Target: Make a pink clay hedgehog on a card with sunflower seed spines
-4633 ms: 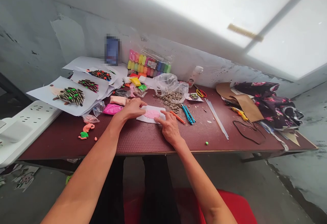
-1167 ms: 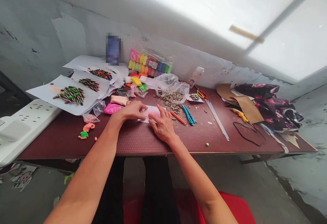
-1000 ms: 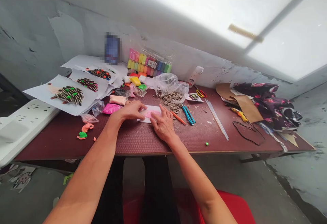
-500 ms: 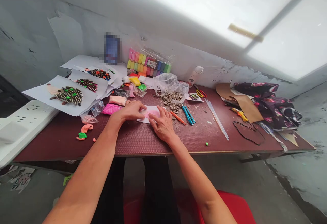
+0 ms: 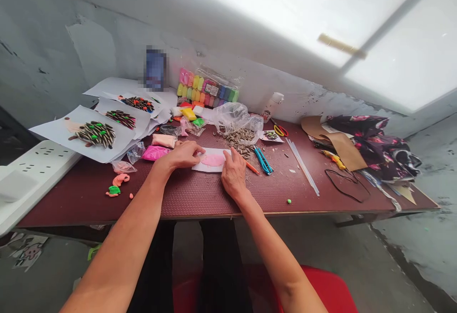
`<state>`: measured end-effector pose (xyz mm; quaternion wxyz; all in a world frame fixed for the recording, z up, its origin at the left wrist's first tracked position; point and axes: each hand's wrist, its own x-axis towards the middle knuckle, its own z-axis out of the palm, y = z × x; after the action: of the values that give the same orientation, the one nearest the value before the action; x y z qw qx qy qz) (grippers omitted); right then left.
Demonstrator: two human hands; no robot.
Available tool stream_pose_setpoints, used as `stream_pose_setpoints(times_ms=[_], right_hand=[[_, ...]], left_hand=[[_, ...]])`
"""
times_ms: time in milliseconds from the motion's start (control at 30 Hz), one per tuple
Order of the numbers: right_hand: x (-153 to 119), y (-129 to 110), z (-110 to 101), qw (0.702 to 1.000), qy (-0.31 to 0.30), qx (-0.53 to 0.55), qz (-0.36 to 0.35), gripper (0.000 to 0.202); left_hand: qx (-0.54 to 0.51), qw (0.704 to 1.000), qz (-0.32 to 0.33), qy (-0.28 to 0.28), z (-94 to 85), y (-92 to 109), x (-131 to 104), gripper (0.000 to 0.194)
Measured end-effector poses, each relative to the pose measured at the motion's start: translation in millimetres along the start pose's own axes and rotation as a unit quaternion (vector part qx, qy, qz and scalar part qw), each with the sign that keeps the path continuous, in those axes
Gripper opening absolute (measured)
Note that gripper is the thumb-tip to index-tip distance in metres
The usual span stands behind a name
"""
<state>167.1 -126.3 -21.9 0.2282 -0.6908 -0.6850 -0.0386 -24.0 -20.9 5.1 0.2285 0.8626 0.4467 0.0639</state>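
A small sheet of white paper lies on the table in front of me, with a flat patch of pink modelling clay spread on it. My left hand is closed at the paper's left edge, its curled fingertips holding that side. At the opposite edge, my right hand holds the paper with thumb and fingers. An orange pencil-like stick lies just right of the right hand, beside a blue utility knife. Striped sunflower seeds are heaped behind, partly in a clear plastic bag.
Left are sheets with seed hedgehogs, a white power strip and pink clay packs. A multicoloured clay pack leans on the wall. Scissors, clear glue sticks, a yellow glue gun and dark floral cloth lie right.
My right hand has moved off the pink clay to the paper's right edge, uncovering the patch. My left hand has stayed almost in place.
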Motion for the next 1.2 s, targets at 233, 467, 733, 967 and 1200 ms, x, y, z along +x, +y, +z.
stream_pose_setpoints(times_ms=[233, 467, 733, 967, 1200], right_hand=[[-1, 4, 3, 1.0, -0.025, 0.012, -0.013, 0.041], [5, 5, 2, 0.999, -0.018, 0.032, 0.009, 0.044], [15, -6, -6, 0.996, -0.073, 0.003, -0.042, 0.033], [18, -1, -5, 0.996, -0.083, 0.01, -0.044, 0.034], [31, 10, 1, 0.995, -0.092, 0.035, -0.028, 0.044]], left_hand=[[0.011, 1.0, 0.002, 0.006, 1.4, 1, 0, 0.053], [0.014, 1.0, 0.001, 0.008, 0.5, 3, -1, 0.052], [0.011, 1.0, -0.004, 0.002, -3.9, 9, -5, 0.052], [0.0, 1.0, -0.008, 0.009, -1.2, 7, -2, 0.052], [-0.011, 1.0, -0.003, 0.005, -1.1, 6, -2, 0.053]])
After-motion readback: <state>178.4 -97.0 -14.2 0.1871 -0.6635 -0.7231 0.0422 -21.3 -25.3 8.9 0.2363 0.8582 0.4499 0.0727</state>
